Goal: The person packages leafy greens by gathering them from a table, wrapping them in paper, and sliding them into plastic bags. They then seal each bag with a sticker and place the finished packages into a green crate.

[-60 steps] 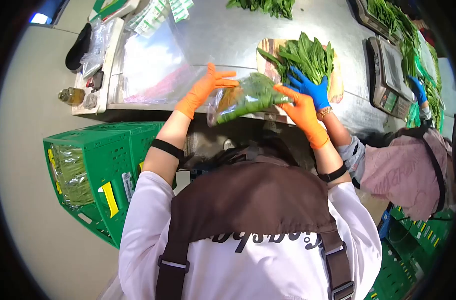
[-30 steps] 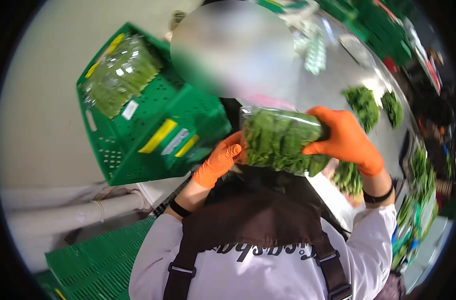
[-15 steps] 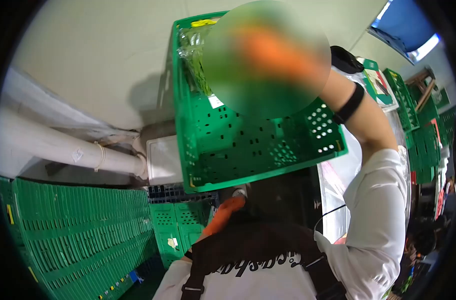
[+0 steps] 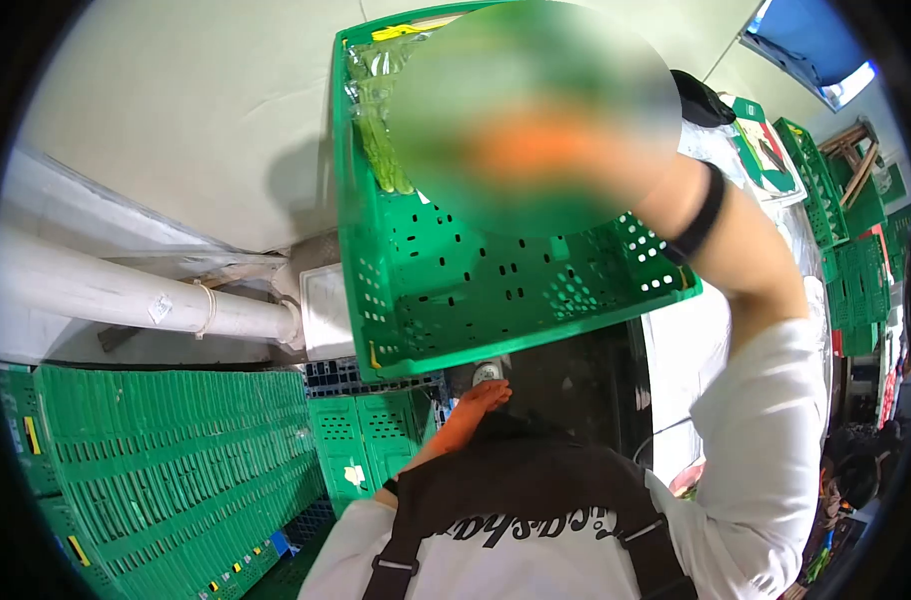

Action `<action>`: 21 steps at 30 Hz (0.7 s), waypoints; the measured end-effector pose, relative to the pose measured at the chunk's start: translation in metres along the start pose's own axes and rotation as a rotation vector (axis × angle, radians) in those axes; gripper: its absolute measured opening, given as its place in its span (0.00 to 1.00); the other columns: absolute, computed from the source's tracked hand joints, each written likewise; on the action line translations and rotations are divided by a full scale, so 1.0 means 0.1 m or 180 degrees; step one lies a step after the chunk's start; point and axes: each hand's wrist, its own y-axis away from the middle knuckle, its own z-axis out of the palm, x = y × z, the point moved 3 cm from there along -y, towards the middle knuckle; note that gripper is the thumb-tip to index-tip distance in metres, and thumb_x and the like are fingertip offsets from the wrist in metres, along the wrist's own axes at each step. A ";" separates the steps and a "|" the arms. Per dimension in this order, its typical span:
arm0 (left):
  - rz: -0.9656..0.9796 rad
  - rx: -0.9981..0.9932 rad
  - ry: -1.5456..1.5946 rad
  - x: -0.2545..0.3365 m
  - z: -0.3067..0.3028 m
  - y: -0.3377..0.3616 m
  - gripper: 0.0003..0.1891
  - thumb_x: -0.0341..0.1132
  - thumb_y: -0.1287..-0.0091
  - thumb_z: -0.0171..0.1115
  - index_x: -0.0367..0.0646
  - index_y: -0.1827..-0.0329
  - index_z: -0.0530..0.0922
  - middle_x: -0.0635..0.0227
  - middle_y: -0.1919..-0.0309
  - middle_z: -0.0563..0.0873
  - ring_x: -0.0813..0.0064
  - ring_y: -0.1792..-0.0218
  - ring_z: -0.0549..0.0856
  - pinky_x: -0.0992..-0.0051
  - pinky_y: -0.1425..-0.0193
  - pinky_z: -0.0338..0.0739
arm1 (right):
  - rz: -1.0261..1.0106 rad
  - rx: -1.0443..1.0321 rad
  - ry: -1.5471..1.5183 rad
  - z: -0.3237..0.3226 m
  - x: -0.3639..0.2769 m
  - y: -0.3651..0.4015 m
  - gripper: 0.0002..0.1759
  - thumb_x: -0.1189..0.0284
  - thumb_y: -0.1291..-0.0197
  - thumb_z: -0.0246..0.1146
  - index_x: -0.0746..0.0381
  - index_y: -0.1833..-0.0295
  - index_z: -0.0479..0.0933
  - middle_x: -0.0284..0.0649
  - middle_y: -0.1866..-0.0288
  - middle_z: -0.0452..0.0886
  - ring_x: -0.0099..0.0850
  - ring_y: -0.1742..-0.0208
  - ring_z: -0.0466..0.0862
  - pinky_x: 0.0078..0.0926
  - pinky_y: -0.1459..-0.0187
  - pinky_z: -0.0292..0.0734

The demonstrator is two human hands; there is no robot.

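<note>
R hand (image 4: 536, 150), orange-gloved, is up over the green crate (image 4: 496, 300) but blurred out, so can't tell its grip or what it holds. Just beside it, bagged greens (image 4: 376, 120) lie in the crate's far corner. Your L hand (image 4: 473, 408) hangs low by your apron (image 4: 516, 480), fingers slack, empty.

Pale beige floor (image 4: 176, 120), matte, evenly lit; soft shadow (image 4: 301, 190) across it. White pipe (image 4: 106, 290) running along floor edge, thin band (image 4: 208, 297) around it, ending at white box (image 4: 326, 310). Beside pipe, stacks of green crates (image 4: 176, 450), ribbed sides, small yellow labels. More green crate stacks (image 4: 861, 270) well apart, at far side of room. Blue panel (image 4: 811, 45) with bright white strip (image 4: 844, 92) high in far corner.
</note>
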 end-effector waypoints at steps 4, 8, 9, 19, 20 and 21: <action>-0.0221 -0.0402 -0.0562 -0.08 0.38 -0.35 0.21 0.47 0.30 0.54 0.40 0.43 0.75 0.69 0.51 0.82 0.77 0.50 0.79 0.78 0.46 0.71 | -0.0554 0.1546 -0.0307 0.05 -0.09 1.58 0.26 0.63 0.44 0.64 0.59 0.40 0.74 0.44 0.45 0.79 0.45 0.47 0.79 0.38 0.46 0.74; -0.0450 -0.1316 -0.0990 -0.16 0.95 -0.57 0.20 0.46 0.30 0.55 0.41 0.44 0.75 0.69 0.53 0.83 0.78 0.53 0.80 0.79 0.50 0.72 | -0.0179 0.2309 -0.1576 1.02 -0.13 3.00 0.22 0.66 0.44 0.65 0.59 0.44 0.75 0.44 0.50 0.81 0.44 0.51 0.81 0.37 0.52 0.77; -0.0564 -0.1584 -0.1103 -0.24 1.14 -0.64 0.22 0.48 0.31 0.55 0.41 0.42 0.75 0.66 0.51 0.83 0.77 0.49 0.80 0.78 0.48 0.72 | 0.0174 0.2248 -0.2114 1.44 -0.18 3.26 0.22 0.66 0.44 0.65 0.60 0.44 0.75 0.45 0.49 0.81 0.43 0.51 0.81 0.35 0.51 0.77; -0.1575 -0.3079 -0.2312 -0.84 3.71 -0.10 0.20 0.41 0.29 0.52 0.38 0.40 0.72 0.61 0.49 0.80 0.72 0.45 0.78 0.74 0.41 0.69 | 0.4091 0.4222 -0.5344 5.68 -2.04 5.72 0.14 0.67 0.37 0.60 0.65 0.52 0.81 0.37 0.58 0.84 0.23 0.58 0.80 0.23 0.54 0.75; -0.1639 -0.3111 -0.2388 -1.03 3.90 -0.06 0.20 0.41 0.29 0.52 0.38 0.40 0.72 0.61 0.49 0.80 0.72 0.45 0.78 0.74 0.41 0.69 | 0.4276 0.4794 -0.5142 6.03 -2.14 6.11 0.14 0.66 0.36 0.60 0.65 0.53 0.81 0.36 0.61 0.84 0.22 0.61 0.80 0.22 0.57 0.75; -0.1495 -0.2936 -0.2616 -1.22 4.07 -0.02 0.21 0.41 0.30 0.53 0.37 0.39 0.71 0.61 0.46 0.79 0.72 0.42 0.76 0.73 0.39 0.68 | 0.5217 0.5025 -0.4756 6.35 -2.25 6.46 0.14 0.67 0.36 0.59 0.66 0.54 0.81 0.35 0.64 0.84 0.21 0.63 0.79 0.21 0.59 0.74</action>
